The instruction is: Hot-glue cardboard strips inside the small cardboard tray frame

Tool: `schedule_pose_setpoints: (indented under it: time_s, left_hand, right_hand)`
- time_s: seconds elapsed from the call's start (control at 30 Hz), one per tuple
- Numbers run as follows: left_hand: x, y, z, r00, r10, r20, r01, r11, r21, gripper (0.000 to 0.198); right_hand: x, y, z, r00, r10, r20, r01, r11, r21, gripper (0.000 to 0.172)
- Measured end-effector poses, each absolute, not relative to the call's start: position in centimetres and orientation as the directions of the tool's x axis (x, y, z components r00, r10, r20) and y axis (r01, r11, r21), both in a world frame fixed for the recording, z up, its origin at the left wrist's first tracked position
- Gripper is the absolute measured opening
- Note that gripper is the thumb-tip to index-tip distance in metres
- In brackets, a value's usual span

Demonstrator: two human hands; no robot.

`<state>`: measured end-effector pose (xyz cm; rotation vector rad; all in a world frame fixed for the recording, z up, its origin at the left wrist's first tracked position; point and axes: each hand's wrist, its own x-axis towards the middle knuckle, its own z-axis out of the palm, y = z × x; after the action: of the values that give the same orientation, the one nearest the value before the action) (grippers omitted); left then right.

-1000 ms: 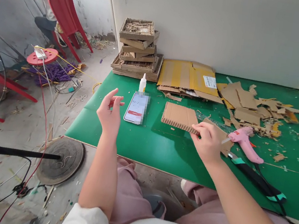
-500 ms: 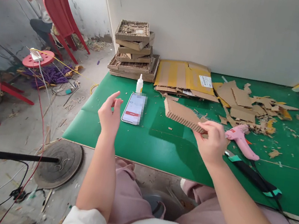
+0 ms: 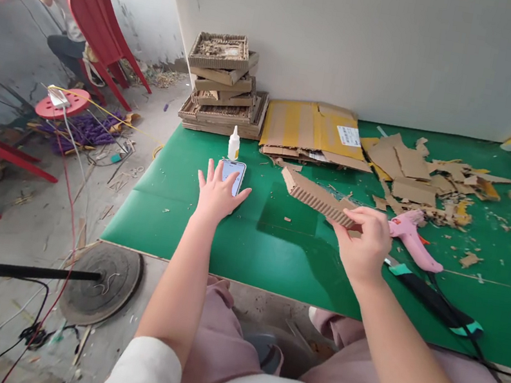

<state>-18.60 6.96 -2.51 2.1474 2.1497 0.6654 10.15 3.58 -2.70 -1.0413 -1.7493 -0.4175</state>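
Note:
My left hand (image 3: 217, 195) is stretched out with its fingers spread, over the near end of a phone (image 3: 233, 173) that lies on the green table (image 3: 237, 241). A small white glue bottle (image 3: 233, 143) stands just behind the phone. My right hand (image 3: 365, 242) grips one end of a corrugated cardboard piece (image 3: 316, 197) and holds it tilted above the table. A pink glue gun (image 3: 411, 238) lies right beside that hand.
Stacked cardboard trays (image 3: 222, 84) and a flattened box (image 3: 314, 131) sit at the back; cardboard scraps (image 3: 427, 178) spread to the right. A black and teal tool (image 3: 433, 301) lies near the front edge. On the floor at left: fan base (image 3: 101, 280), red stools, cables. A person sits on a red chair (image 3: 99, 28).
My left hand dropped from a raised, loosely curled pose and reached forward over the phone, fingers spread. My right hand lifted the cardboard piece off the table and tilted it.

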Motion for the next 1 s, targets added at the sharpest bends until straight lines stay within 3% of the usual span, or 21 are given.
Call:
schedule_pose_setpoints:
  time_s: [0.47,0.63,0.83,0.9,1.0]
  left_hand:
    - [-18.3,8.5,-1.6,-0.126,0.983,0.136,0.888,0.050,0.458,0.051]
    - [-18.6,8.1,0.3,-0.187,0.960,0.208,0.753,0.004,0.658,0.047]
    - [-18.2,7.4,0.8,-0.161,0.946,0.280,0.670,-0.104,0.735,0.045]
    - [-17.9,7.1,0.8,-0.141,0.944,0.297,0.656,-0.135,0.742,0.046]
    - [-17.7,6.7,1.1,-0.111,0.935,0.337,0.619,-0.200,0.759,0.047]
  right_hand:
    - [9.6,4.4,-2.6,-0.265,0.457,0.849,0.811,0.581,-0.060,0.021]
    - [9.4,4.8,-2.9,-0.244,0.515,0.822,0.812,0.571,-0.116,0.015]
    - [9.2,5.5,-2.2,-0.206,0.555,0.806,0.818,0.550,-0.169,0.007]
    - [9.3,5.8,-1.5,-0.176,0.575,0.799,0.795,0.562,-0.229,0.006]
    - [9.5,6.3,-0.2,0.092,0.637,0.765,0.713,0.494,-0.497,0.024]
